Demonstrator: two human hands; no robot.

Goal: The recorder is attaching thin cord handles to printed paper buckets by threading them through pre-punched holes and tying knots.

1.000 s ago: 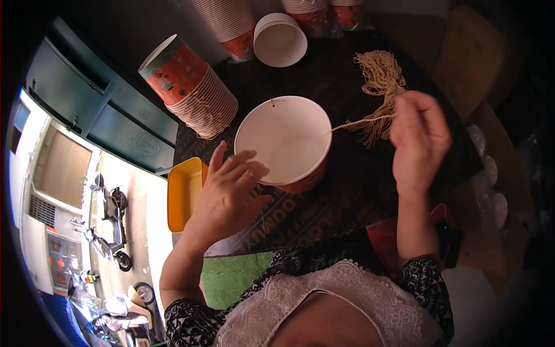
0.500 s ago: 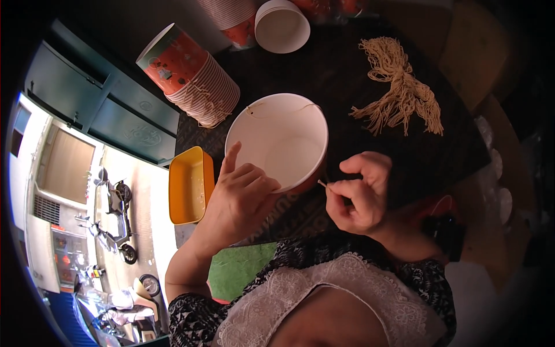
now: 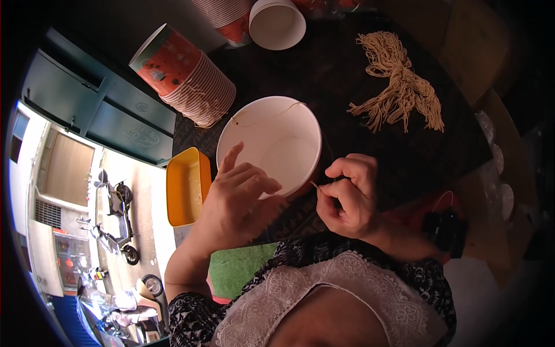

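A white-lined paper tub [image 3: 277, 147] stands in front of me, mouth up. A thin tan string [image 3: 263, 122] runs along its far inside wall near a small hole. My left hand [image 3: 234, 199] is at the tub's near rim with its index finger raised and the thumb apart from the fingers. The thumb is smeared by motion, and I cannot tell if this hand still touches the rim. To the right of the tub, my right hand [image 3: 348, 194] is closed in a pinch on a string end [image 3: 314, 184], which pokes out toward the tub.
Nested red-and-green paper tubs [image 3: 193, 81] lean at the far left with loose strings over them. A yellow container [image 3: 188, 185] sits left of my tub. More white tubs [image 3: 277, 26] stand at the back. A tied bundle of tan strings [image 3: 399, 81] lies far right on the dark table [image 3: 341, 139].
My left thumb and fingers have parted at the near rim, loosening their hold. My right hand has shifted slightly left, still pinching the string end. The tub appears a little further left.
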